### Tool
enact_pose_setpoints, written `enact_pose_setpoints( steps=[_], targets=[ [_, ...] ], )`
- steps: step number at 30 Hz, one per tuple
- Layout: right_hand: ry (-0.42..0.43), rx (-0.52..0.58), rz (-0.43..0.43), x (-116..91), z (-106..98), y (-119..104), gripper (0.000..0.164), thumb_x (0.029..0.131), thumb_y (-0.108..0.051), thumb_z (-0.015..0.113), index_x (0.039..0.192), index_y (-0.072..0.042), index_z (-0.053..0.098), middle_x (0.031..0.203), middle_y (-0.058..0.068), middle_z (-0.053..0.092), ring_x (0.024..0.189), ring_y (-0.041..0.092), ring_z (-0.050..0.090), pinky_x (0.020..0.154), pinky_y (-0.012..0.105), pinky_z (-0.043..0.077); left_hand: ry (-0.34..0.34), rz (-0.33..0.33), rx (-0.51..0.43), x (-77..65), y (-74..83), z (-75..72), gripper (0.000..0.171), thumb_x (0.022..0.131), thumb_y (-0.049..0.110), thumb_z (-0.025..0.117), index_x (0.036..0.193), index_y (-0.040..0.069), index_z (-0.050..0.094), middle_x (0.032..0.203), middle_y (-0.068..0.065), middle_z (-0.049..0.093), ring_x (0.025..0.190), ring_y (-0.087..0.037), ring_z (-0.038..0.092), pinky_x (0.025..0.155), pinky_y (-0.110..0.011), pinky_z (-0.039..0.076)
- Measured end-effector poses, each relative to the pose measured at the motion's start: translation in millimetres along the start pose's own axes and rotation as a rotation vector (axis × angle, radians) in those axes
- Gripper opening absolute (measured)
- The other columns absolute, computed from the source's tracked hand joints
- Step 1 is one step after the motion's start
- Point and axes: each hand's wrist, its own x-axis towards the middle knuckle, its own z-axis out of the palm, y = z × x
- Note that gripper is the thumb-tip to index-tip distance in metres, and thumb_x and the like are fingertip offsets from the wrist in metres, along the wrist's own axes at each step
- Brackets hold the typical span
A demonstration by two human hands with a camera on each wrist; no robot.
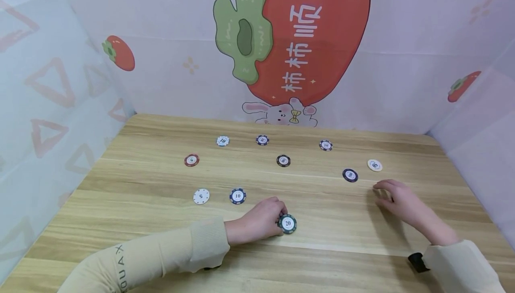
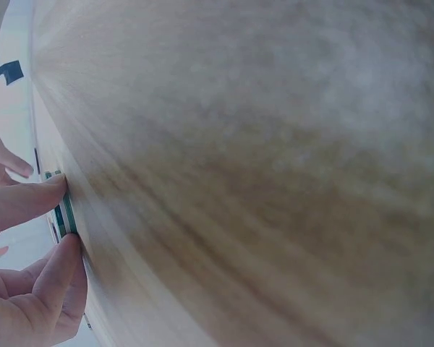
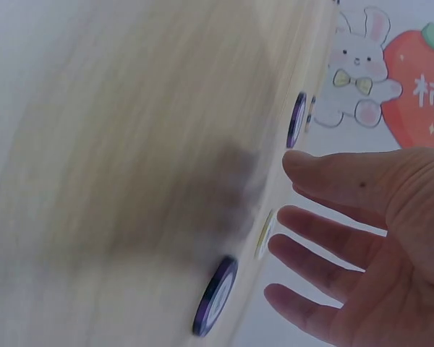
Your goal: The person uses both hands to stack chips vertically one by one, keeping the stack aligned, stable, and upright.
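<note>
My left hand point(image 1: 259, 221) pinches a green poker chip point(image 1: 287, 223) marked 20 near the front middle of the wooden table. The left wrist view shows the thumb and a finger at opposite edges of the green chip point(image 2: 68, 210), which is seen edge-on; whether one or more chips are stacked there I cannot tell. Off to the right, my right hand point(image 1: 406, 206) hangs above the table with loosely bent fingers and nothing in them. A dark purple chip point(image 1: 350, 175) and a white chip point(image 1: 374, 165) lie just beyond its fingertips.
Several other chips lie flat and apart: blue 10 point(image 1: 238, 196), white 5 point(image 1: 201, 196), red 5 point(image 1: 192, 160), light blue 10 point(image 1: 223, 140), black point(image 1: 283, 161), and two dark blue ones point(image 1: 263, 140) at the back. Printed cloth walls point(image 1: 173, 92) border the table.
</note>
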Motion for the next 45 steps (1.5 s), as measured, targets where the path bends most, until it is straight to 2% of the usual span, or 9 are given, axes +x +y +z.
enact_pose_setpoints(
  steps=[8,17,26,34,41,45],
  targets=[
    [-0.043,-0.033,0.081,-8,-4,12,0.031,0.073,-0.004,0.071,0.099,0.01,0.061,0.101,0.03,0.058,0.095,0.046,0.054,0.08,0.056,0.043,-0.008,-0.003,-0.001,-0.3,0.2,0.4,0.032,0.07,0.008,0.077,0.097,0.004,0.062,0.085,0.004,0.052,0.073,-0.004,0.046,0.068,-0.017,0.043],
    [-0.036,-0.049,0.095,-19,-7,29,0.034,0.07,-0.002,0.074,0.098,0.011,0.061,0.097,0.032,0.057,0.091,0.048,0.054,0.075,0.056,0.044,-0.017,-0.013,-0.013,-0.2,0.8,-0.8,0.031,0.071,0.008,0.076,0.098,0.004,0.062,0.085,0.004,0.051,0.072,-0.004,0.046,0.067,-0.017,0.043],
    [-0.073,-0.07,0.144,-22,-8,37,0.038,0.07,0.0,0.072,0.102,0.015,0.057,0.099,0.036,0.055,0.092,0.052,0.052,0.076,0.057,0.043,-0.019,-0.021,-0.002,-0.4,2.1,-1.1,0.032,0.071,0.008,0.076,0.098,0.005,0.062,0.086,0.004,0.052,0.073,-0.004,0.047,0.068,-0.017,0.043],
    [-0.029,-0.083,0.136,-22,-5,38,0.034,0.07,0.003,0.071,0.099,0.014,0.056,0.095,0.034,0.056,0.088,0.05,0.054,0.074,0.056,0.044,-0.012,-0.012,0.008,0.0,2.2,-1.1,0.03,0.071,0.009,0.076,0.097,0.004,0.062,0.086,0.003,0.052,0.074,-0.004,0.046,0.068,-0.017,0.043],
    [-0.038,-0.078,0.161,-21,-6,37,0.033,0.071,0.004,0.07,0.099,0.015,0.055,0.093,0.034,0.056,0.086,0.049,0.054,0.074,0.055,0.044,-0.008,-0.008,0.011,-0.4,2.1,-0.7,0.031,0.07,0.008,0.076,0.098,0.004,0.062,0.085,0.004,0.052,0.073,-0.004,0.046,0.068,-0.017,0.043],
    [-0.007,-0.074,0.17,-22,-6,35,0.034,0.069,0.004,0.071,0.098,0.015,0.056,0.092,0.033,0.053,0.084,0.049,0.054,0.072,0.056,0.043,-0.008,-0.01,0.01,-0.8,2.2,-0.4,0.031,0.07,0.008,0.076,0.097,0.004,0.062,0.085,0.004,0.052,0.073,-0.004,0.046,0.068,-0.017,0.043]
  ],
)
